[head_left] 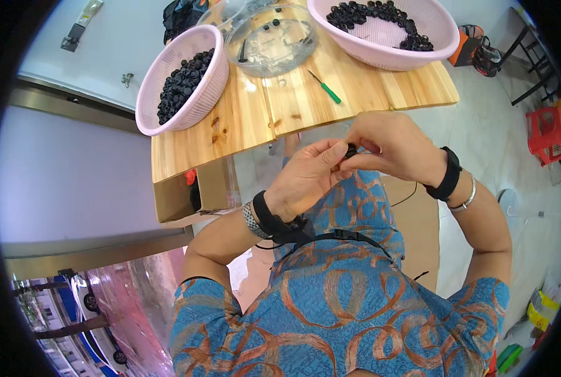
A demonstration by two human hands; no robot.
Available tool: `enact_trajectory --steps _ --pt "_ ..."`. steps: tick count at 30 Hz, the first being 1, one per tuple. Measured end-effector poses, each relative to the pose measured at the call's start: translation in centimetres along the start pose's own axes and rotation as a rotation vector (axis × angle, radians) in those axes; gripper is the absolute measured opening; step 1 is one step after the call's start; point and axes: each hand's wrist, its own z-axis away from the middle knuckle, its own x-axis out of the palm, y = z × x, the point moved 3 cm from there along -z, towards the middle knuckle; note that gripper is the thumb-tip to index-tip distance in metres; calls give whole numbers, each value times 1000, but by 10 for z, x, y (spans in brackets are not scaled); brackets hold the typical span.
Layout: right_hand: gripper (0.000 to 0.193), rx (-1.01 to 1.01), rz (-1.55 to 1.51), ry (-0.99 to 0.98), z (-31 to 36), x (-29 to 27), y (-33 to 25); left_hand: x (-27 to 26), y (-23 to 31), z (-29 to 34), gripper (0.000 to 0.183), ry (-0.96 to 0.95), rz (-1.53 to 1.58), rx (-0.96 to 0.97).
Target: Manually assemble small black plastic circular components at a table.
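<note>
Between my two hands, above my lap and just short of the table's front edge, is a small black round part (351,151). My left hand (310,173) pinches it from the left between thumb and fingers. From the right, my right hand (390,146) closes on the same part with thumb and bent fingers. Much of the part is hidden by the fingertips, so its exact kind cannot be made out. On the wooden table (249,125) beyond my hands lies a screwdriver (325,87) with a green handle, its thin shaft pointing away to the left.
A pink basket (221,66) heaped with small black parts (185,87) stands at the table's left. Another pink basket (381,58) at the far right holds black rings (415,41). Between them sits a clear round tray (271,63). A cardboard box (217,186) is under the table; a red stool (547,135) stands right.
</note>
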Motion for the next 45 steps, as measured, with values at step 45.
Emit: enact_trajectory --steps 45 --pt "17 272 -336 284 -24 2 78 -166 373 -187 24 500 -2671 -413"
